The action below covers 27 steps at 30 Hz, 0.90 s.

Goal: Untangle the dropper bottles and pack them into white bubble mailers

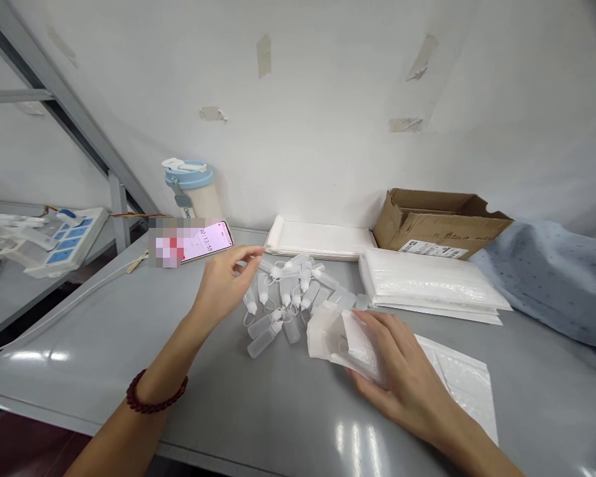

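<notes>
A white bubble mailer [362, 351] gapes at five o'clock, held in the right hand [407, 371], whose fingers partly hide it. At eight, the left hand [223, 278] has thumb and index narrowly parted; I cannot tell if they grip anything. Frosted, white-tipped dropper bottles [264, 344] overlap at six.

Bright light leaves streaky glare on the grey table [258, 411]
</notes>
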Tool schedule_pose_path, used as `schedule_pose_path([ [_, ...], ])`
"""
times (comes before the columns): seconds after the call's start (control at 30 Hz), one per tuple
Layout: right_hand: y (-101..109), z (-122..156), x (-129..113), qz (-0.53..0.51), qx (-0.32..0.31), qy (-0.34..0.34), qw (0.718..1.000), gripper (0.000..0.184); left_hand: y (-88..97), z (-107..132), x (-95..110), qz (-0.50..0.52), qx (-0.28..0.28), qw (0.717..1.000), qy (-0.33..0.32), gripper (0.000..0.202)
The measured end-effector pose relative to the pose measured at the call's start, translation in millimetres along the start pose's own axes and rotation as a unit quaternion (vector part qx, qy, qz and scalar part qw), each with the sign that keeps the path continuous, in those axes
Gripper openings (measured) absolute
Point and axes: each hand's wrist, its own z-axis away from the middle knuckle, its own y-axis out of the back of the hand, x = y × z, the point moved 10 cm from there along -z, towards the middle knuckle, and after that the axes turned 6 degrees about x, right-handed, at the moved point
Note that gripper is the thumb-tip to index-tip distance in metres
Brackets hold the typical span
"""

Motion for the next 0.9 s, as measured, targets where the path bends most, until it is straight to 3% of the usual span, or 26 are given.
schedule_pose_path([
  [0.1, 6.3, -1.0, 1.0, -0.003, 0.020, -0.003, 1.000, 0.055, -22.0, 0.4, -5.7, -0.148, -0.057, 0.985, -0.070, 0.040],
  [0.23, 12.8, -0.5, 5.0, -0.009, 0.044, -0.013, 0.999, 0.055, -46.9, 6.5, -14.5, -0.177, -0.126, 0.972, -0.088, 0.039],
  [0.5, 11.1, -0.1, 8.3, -0.008, 0.044, -0.015, 0.999, 0.055, -47.2, 6.8, -17.5, -0.189, -0.119, 0.971, -0.082, 0.035],
  [0.9, 7.2, 0.7, 8.3, 0.002, 0.035, -0.014, 0.999, 0.054, -54.6, 5.7, -7.7, -0.168, -0.128, 0.969, -0.130, 0.030],
])
